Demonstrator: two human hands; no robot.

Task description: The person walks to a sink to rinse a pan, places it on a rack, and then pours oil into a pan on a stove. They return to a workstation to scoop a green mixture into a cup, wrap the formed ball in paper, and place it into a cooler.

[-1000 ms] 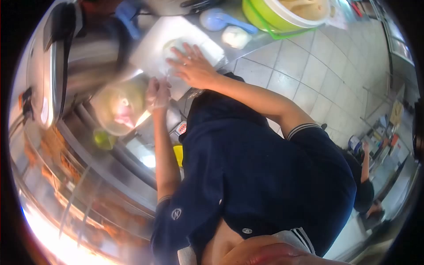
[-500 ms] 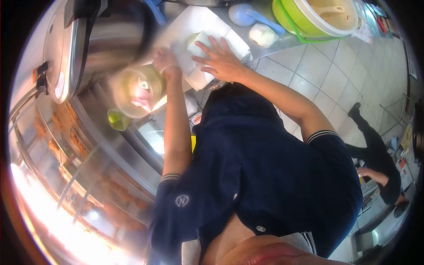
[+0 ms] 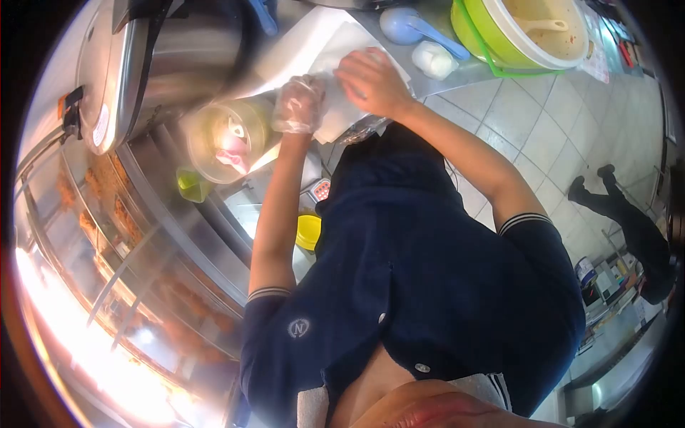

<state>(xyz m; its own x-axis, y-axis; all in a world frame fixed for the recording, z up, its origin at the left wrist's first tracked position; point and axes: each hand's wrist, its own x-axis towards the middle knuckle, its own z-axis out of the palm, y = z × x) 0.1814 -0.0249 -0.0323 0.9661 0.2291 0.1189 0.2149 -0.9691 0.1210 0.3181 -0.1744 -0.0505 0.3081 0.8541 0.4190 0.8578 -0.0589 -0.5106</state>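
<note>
My left hand (image 3: 298, 103), in a clear plastic glove, is curled closed at the left edge of a stack of white paper sheets (image 3: 333, 36). Close beside it, my bare right hand (image 3: 374, 82) bends its fingers together over the same sheets. What either hand grips is hidden beneath the fingers. Left of my gloved hand stands a round, see-through tub (image 3: 207, 167) with a pink scoop (image 3: 232, 158) in it. Beyond my right hand lie a white, rounded bundle (image 3: 434, 60) and a blue ladle (image 3: 421, 31).
A green-and-white bucket (image 3: 492, 43) holding a pale spoon stands at the upper right. A large metal cooker (image 3: 171, 64) is at the upper left, above shelves of food. A green cup (image 3: 191, 185) sits below the tub. Another person (image 3: 635, 228) is at the far right.
My right hand was spread flat on the paper, with a pale item under it; its fingers are now drawn together. My left hand has moved right, towards it. The other person has shifted.
</note>
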